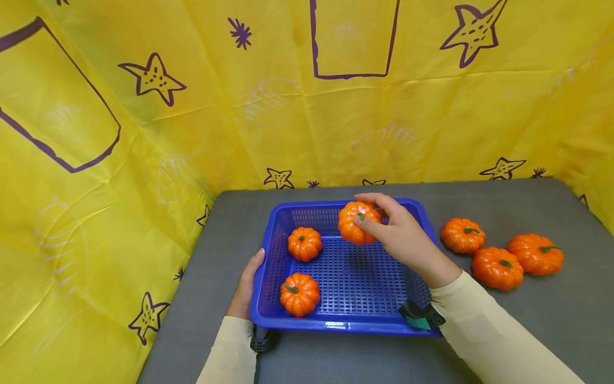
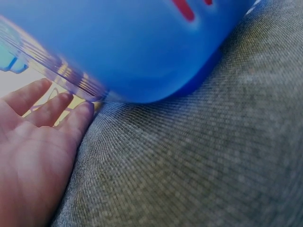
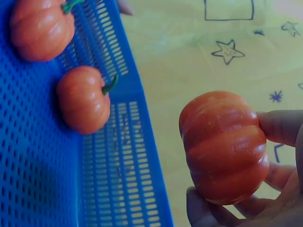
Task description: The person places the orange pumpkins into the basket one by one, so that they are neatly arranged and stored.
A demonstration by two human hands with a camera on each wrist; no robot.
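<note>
My right hand [image 1: 408, 237] pinches a small orange pumpkin [image 1: 354, 220] between thumb and fingers, above the blue plastic basket [image 1: 336, 325]. In the right wrist view the thumb and fingers wrap the held pumpkin [image 3: 225, 146] from the side. Two more pumpkins lie inside at the basket's left: one toward the back [image 1: 305, 244], one toward the front [image 1: 300, 295]. My left hand [image 1: 248, 282] rests against the outside of the left wall, its top at the rim. In the left wrist view its fingers [image 2: 75, 120] extend along the basket's side.
Three other pumpkins sit grouped on the grey table right of the basket: one at the back [image 1: 463, 236], one in front [image 1: 498, 268], one farther right [image 1: 536, 254]. A yellow cloth [image 1: 331, 133] with purple drawings hangs behind and at the sides.
</note>
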